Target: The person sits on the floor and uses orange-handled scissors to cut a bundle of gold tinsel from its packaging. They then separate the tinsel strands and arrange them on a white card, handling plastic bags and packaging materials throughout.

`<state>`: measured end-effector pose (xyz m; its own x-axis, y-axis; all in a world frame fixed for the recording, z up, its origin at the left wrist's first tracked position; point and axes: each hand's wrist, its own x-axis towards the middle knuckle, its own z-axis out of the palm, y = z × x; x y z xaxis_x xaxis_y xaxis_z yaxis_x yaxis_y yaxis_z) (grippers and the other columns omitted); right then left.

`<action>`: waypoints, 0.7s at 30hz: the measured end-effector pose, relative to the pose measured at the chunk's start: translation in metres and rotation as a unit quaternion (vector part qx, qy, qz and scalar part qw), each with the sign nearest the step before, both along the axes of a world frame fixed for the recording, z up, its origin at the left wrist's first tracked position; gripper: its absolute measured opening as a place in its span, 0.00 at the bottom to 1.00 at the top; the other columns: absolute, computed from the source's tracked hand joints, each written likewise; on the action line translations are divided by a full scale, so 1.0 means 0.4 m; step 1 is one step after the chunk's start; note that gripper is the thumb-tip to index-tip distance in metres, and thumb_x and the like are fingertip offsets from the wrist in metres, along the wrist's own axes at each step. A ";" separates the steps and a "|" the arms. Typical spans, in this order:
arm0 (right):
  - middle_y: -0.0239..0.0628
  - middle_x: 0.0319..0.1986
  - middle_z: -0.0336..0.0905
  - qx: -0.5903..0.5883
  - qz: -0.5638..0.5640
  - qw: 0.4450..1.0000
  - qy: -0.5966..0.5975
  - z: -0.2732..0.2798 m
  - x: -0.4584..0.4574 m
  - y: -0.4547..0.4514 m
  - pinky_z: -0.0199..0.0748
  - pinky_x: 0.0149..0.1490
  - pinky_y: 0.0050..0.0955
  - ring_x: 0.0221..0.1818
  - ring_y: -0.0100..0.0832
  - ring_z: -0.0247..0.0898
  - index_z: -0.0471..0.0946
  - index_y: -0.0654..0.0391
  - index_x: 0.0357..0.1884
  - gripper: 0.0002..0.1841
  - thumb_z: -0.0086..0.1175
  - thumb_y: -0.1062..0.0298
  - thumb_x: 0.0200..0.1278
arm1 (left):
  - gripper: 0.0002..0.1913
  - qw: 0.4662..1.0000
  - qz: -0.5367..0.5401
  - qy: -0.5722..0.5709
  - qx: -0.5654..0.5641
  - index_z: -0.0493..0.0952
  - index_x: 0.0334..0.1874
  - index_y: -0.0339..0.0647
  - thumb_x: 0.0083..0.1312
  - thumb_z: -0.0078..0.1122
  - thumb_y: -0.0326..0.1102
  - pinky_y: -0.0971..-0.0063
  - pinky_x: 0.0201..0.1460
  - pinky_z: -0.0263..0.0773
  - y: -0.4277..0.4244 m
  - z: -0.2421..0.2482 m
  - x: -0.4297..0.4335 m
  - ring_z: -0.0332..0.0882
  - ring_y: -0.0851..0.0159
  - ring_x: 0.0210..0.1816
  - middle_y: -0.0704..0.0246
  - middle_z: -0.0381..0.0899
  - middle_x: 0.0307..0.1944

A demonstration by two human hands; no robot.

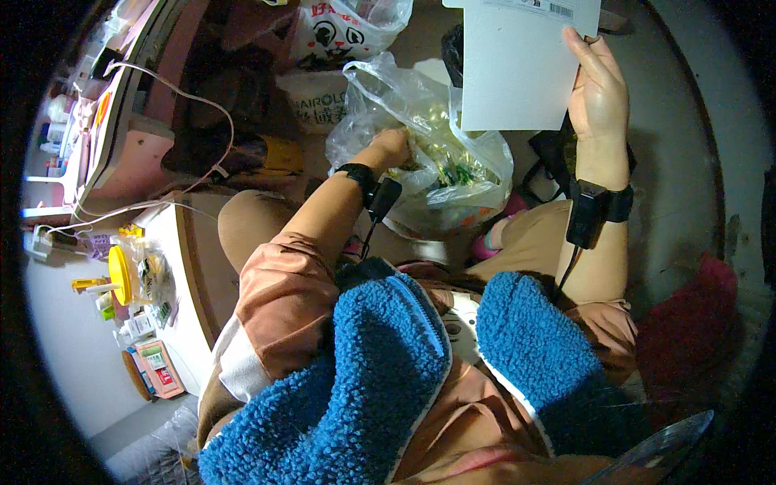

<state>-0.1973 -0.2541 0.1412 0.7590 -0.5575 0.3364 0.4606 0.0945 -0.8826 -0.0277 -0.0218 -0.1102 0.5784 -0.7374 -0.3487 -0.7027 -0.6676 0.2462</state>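
Observation:
My right hand (600,91) holds up a flat white card or thin board (518,73) by its right edge, thumb on the near face. Its upper part bears print and a barcode, and its top runs out of view. My left hand (393,147) reaches into an open clear plastic bag (382,79) in front of my knees. Shiny gold and green pieces (454,173) lie inside that bag. The fingers of this hand are partly hidden by the bag's contents, so whether they grip anything cannot be told.
A printed white plastic bag (345,30) and a paper bag with lettering (309,100) stand beyond. To the left, a white cable (224,115) hangs from a cluttered pink shelf (142,145). A low cabinet (182,260) beside my knee holds a yellow-lidded container (120,276).

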 end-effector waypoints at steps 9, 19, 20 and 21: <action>0.37 0.50 0.76 0.039 0.042 0.998 -0.029 0.023 -0.008 0.021 0.64 0.59 0.28 0.52 0.30 0.70 0.72 0.64 0.54 0.14 0.45 0.75 0.68 | 0.13 0.977 -0.052 0.206 0.005 0.81 0.43 0.40 0.58 0.62 0.37 0.65 0.43 0.73 0.041 0.106 0.057 0.80 0.57 0.38 0.59 0.83 0.34; 0.37 0.49 0.76 0.049 0.039 0.997 -0.040 0.018 0.011 0.022 0.64 0.59 0.27 0.52 0.30 0.71 0.72 0.63 0.54 0.14 0.45 0.75 0.68 | 0.21 0.945 -0.244 0.191 -0.106 0.73 0.59 0.47 0.63 0.47 0.30 0.63 0.65 0.64 0.107 0.347 0.102 0.69 0.51 0.59 0.62 0.74 0.57; 0.37 0.49 0.76 0.049 0.040 0.997 -0.039 0.017 0.012 0.023 0.64 0.59 0.27 0.52 0.30 0.71 0.72 0.63 0.54 0.14 0.45 0.75 0.68 | 0.18 0.959 -0.162 0.213 -0.090 0.74 0.57 0.46 0.65 0.47 0.31 0.63 0.65 0.64 0.108 0.378 0.097 0.70 0.52 0.57 0.62 0.75 0.55; 0.37 0.49 0.77 0.050 0.041 0.997 -0.037 0.016 0.012 0.023 0.65 0.59 0.27 0.52 0.30 0.71 0.72 0.63 0.54 0.14 0.45 0.75 0.68 | 0.16 0.962 -0.104 0.235 -0.089 0.75 0.56 0.45 0.67 0.47 0.32 0.64 0.64 0.64 0.106 0.406 0.088 0.72 0.52 0.56 0.62 0.77 0.53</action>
